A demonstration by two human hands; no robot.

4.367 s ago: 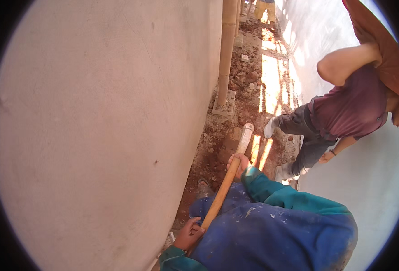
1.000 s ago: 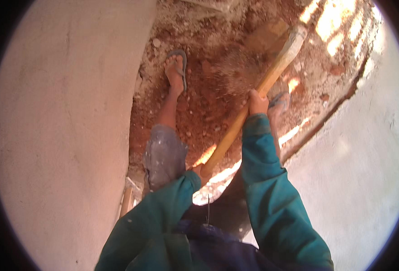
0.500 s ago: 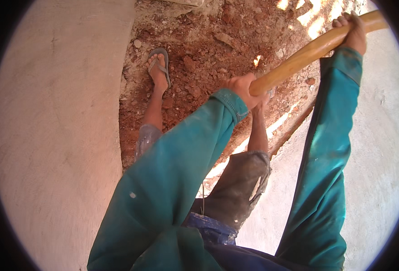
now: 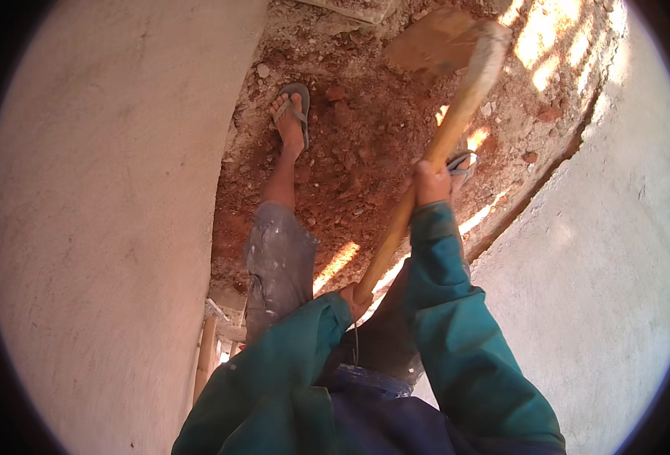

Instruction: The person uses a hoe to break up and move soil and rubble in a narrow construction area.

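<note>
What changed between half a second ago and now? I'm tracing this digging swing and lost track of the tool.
The wooden handle swung down from the upper right; its blade now shows at the top, above the red soil. The right hand dropped lower and the left hand drew back toward the body. Both hands kept their grip. The left foot in its sandal stayed planted between the plastered walls.

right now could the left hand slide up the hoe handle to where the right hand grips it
Probably yes: the left hand holds the butt of the wooden handle, and the stretch up to the right hand looks bare, nothing around it.
</note>
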